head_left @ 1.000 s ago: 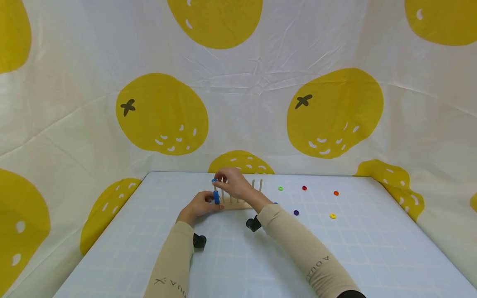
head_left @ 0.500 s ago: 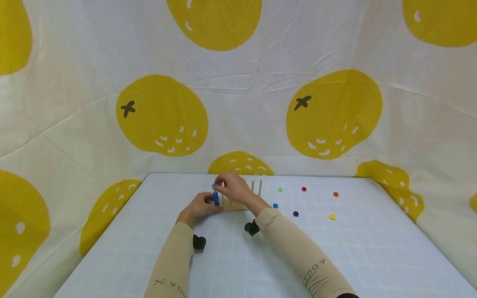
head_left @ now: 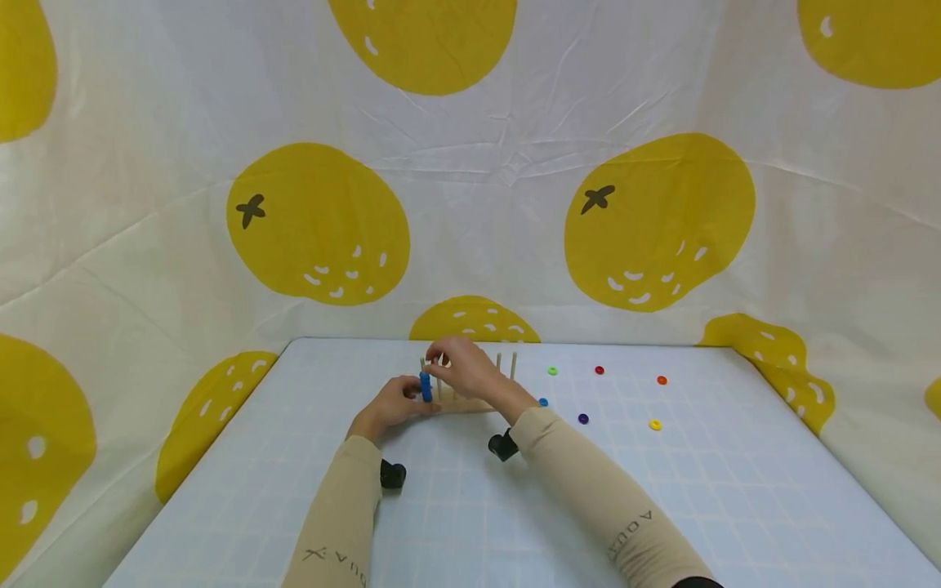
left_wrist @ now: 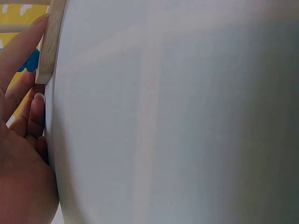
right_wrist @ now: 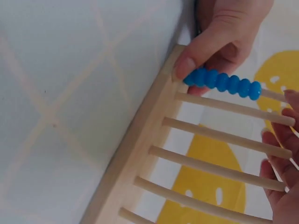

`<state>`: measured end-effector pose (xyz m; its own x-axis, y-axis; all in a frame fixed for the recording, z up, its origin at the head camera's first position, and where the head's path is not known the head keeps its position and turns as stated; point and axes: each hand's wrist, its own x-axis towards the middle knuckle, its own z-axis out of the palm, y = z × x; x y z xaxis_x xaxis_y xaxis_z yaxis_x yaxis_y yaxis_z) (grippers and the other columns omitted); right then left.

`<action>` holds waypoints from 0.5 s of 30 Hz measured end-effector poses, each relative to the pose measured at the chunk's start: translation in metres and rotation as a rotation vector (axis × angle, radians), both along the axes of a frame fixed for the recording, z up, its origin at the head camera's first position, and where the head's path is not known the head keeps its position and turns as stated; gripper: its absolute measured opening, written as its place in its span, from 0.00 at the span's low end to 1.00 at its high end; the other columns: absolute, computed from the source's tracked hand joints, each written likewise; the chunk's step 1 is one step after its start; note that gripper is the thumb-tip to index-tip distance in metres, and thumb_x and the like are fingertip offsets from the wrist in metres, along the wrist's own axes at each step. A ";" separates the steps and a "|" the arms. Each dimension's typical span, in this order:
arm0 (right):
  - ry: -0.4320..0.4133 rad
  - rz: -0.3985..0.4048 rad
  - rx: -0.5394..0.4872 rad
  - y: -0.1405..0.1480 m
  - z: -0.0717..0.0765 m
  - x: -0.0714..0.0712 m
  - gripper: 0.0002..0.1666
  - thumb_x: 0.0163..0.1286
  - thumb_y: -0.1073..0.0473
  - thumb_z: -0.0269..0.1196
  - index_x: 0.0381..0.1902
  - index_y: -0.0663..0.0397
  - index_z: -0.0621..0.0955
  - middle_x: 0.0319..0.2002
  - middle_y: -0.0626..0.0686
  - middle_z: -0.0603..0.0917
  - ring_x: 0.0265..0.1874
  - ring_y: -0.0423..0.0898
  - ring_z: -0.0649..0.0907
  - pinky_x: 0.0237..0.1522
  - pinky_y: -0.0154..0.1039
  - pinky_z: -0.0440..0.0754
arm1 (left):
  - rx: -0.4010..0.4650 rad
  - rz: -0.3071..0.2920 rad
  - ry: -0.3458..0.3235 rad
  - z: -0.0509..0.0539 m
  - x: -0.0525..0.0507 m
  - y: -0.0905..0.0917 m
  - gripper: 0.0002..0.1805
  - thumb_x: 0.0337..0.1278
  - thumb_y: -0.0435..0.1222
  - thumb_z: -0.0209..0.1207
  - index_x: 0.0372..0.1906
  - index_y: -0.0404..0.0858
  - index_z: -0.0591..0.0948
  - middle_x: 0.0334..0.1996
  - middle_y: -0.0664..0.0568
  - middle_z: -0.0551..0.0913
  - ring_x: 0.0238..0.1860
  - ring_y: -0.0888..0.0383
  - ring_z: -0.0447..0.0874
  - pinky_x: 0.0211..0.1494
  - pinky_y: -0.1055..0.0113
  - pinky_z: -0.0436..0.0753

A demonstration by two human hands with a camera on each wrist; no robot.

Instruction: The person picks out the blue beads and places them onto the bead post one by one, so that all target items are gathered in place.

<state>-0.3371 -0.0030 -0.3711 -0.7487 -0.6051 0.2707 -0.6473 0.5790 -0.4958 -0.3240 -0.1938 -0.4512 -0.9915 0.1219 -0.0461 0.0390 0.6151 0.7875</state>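
Observation:
A wooden rack with a row of upright pegs stands near the far side of the table. On its leftmost peg sits a stack of blue rings, packed together, with the peg's bare tip showing above. My left hand grips the rack's left end, its thumb on the base and its fingers behind. Over the peg tops, my right hand hovers with loosely bent fingers; in the right wrist view these fingers lie beside the peg ends, and no ring shows between them.
Right of the rack lie several loose rings: light green, red, orange, blue, purple and yellow. A curtain with yellow fruit hangs behind the table.
A blue ring near the top of the left peg has slid down onto the blue stack. My right hand followed it down, then let go and rose slightly. The left hand stayed on the rack.

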 end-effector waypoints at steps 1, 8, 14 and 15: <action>0.003 0.006 0.005 0.002 0.002 0.001 0.13 0.76 0.55 0.64 0.52 0.56 0.85 0.47 0.51 0.86 0.45 0.49 0.83 0.46 0.39 0.81 | -0.003 0.003 -0.001 0.000 0.000 0.000 0.22 0.50 0.43 0.77 0.46 0.36 0.84 0.41 0.47 0.80 0.45 0.50 0.73 0.50 0.57 0.73; 0.022 0.015 -0.021 0.029 0.014 0.012 0.16 0.76 0.56 0.64 0.55 0.58 0.82 0.53 0.55 0.84 0.51 0.54 0.82 0.54 0.46 0.81 | -0.015 0.028 -0.024 0.002 0.002 0.003 0.28 0.51 0.43 0.77 0.53 0.33 0.83 0.46 0.45 0.81 0.47 0.49 0.74 0.56 0.52 0.74; 0.018 -0.004 -0.074 0.059 0.019 0.019 0.15 0.75 0.56 0.64 0.54 0.57 0.82 0.53 0.54 0.84 0.52 0.56 0.81 0.56 0.49 0.79 | -0.008 0.056 -0.053 0.002 0.002 0.003 0.32 0.50 0.43 0.77 0.58 0.32 0.81 0.47 0.44 0.80 0.49 0.48 0.74 0.58 0.50 0.74; 0.013 -0.010 -0.083 0.065 0.019 0.020 0.15 0.75 0.56 0.65 0.54 0.57 0.82 0.53 0.55 0.84 0.52 0.56 0.81 0.56 0.50 0.79 | -0.008 0.061 -0.059 0.002 0.003 0.003 0.33 0.50 0.43 0.77 0.59 0.32 0.80 0.48 0.44 0.80 0.49 0.47 0.74 0.59 0.50 0.74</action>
<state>-0.3175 0.0617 -0.3522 -0.7507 -0.5729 0.3289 -0.6482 0.5428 -0.5341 -0.3214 -0.1905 -0.4494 -0.9925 0.0611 -0.1056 -0.0451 0.6208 0.7826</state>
